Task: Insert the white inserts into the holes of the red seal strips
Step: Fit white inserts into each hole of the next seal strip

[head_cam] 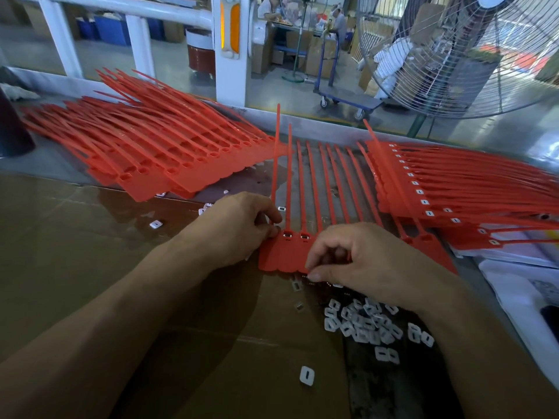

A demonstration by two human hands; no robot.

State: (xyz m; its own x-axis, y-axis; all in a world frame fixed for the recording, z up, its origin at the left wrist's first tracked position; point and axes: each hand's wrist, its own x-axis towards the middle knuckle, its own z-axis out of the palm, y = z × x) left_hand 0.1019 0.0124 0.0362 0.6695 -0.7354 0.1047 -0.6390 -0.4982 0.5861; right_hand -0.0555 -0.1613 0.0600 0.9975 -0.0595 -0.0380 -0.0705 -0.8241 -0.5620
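Red seal strip (282, 255) pinched by left hand (239, 225); right hand (363, 261) curled (grip contents hidden).

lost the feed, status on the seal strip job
Left hand pinching seal strip at its left end. Right hand curled over it. Two inserts seated. Nothing blocking.

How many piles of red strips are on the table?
3: a stack of red plastic seal strips far left, another stack far right, and one sheet of strips under both hands.
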